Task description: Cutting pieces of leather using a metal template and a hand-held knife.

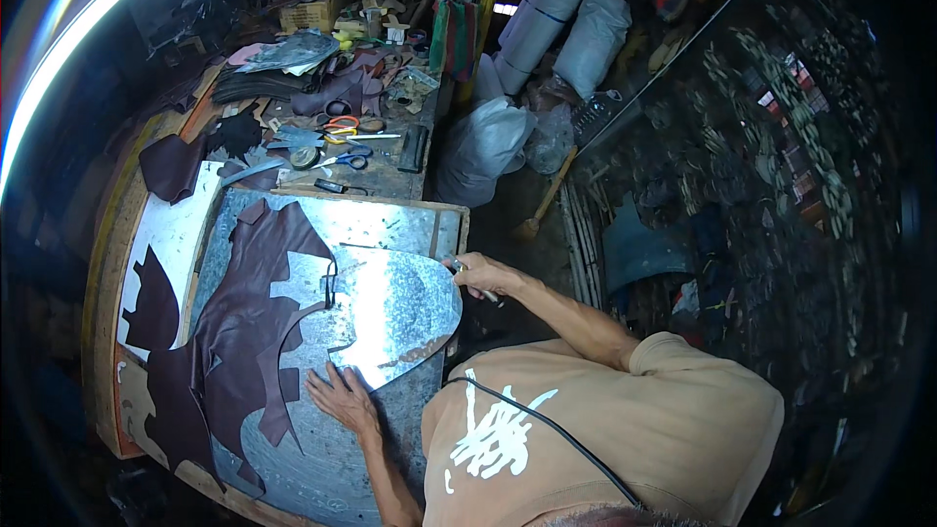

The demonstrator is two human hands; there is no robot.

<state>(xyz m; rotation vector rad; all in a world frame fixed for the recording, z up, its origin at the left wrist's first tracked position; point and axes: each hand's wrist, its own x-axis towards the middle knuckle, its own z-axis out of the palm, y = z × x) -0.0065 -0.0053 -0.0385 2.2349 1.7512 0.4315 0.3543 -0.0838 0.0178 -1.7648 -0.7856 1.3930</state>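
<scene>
A shiny metal sheet (410,298), rounded at its right end, lies on the grey metal worktop (322,478). My left hand (342,400) rests with fingers spread at the sheet's near edge. At the rounded end, my right hand (475,275) is closed round a slim tool (490,298); its kind is too small to make out. Dark brown leather (234,303), cut with notches and curves, spreads over the worktop left of the sheet. A small black loop (330,285) lies between the leather and the sheet.
Beyond the sheet lie orange-handled scissors (342,124), blue-handled scissors (353,157), a tape roll (305,157) and a black block (413,148). Leather scraps (337,93) are heaped farther back. Wrapped rolls (547,15) and plastic bags (488,141) stand off the table's right side.
</scene>
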